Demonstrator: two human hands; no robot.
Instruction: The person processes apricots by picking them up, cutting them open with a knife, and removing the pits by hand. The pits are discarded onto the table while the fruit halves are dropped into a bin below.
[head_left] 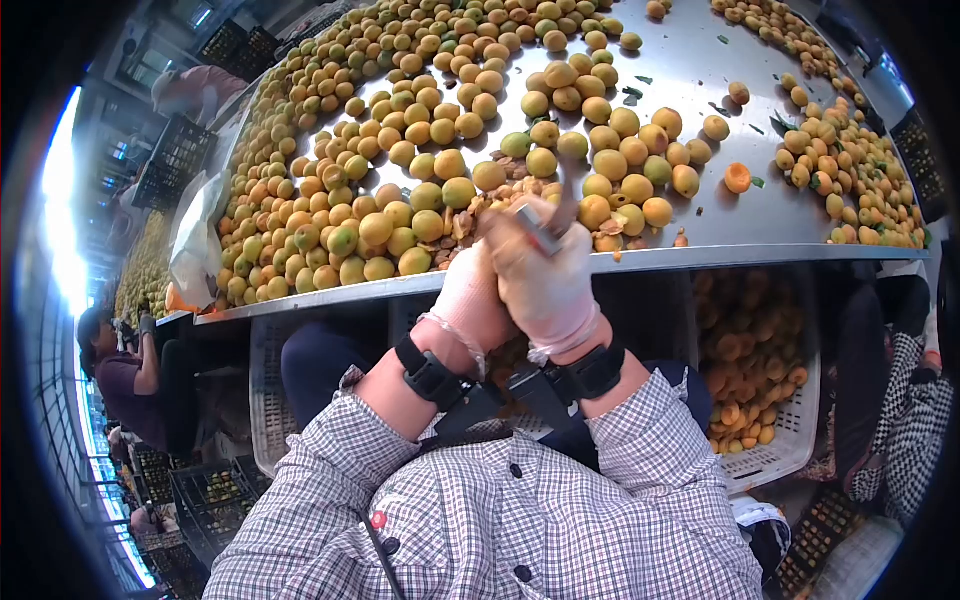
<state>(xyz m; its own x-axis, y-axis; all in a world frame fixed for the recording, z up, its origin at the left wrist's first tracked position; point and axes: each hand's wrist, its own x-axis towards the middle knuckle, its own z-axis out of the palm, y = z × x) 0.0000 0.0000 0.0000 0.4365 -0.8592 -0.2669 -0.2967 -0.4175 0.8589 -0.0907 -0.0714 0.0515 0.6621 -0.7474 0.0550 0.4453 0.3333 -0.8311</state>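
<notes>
My two hands meet just above the table's front edge, both in pale work gloves and smeared by motion. My right hand [545, 285] is closed round a small metal tool [538, 230]; its exact kind is blurred. Pressed against it, my left hand [470, 295] is also closed, and whatever lies in its fingers is hidden. Whole yellow-orange apricots [375, 229] spread over the metal table beside and beyond the hands. Brown apricot pits [446, 256] and torn pieces of flesh lie in a small heap directly by my left hand.
The metal table [740, 254] has a raised front rim. Under it stands a white crate [770, 462] with halved apricots [735, 350]. One halved apricot [737, 178] lies to the right on the tabletop. Another person [130, 370] sits at left, near black crates [175, 160].
</notes>
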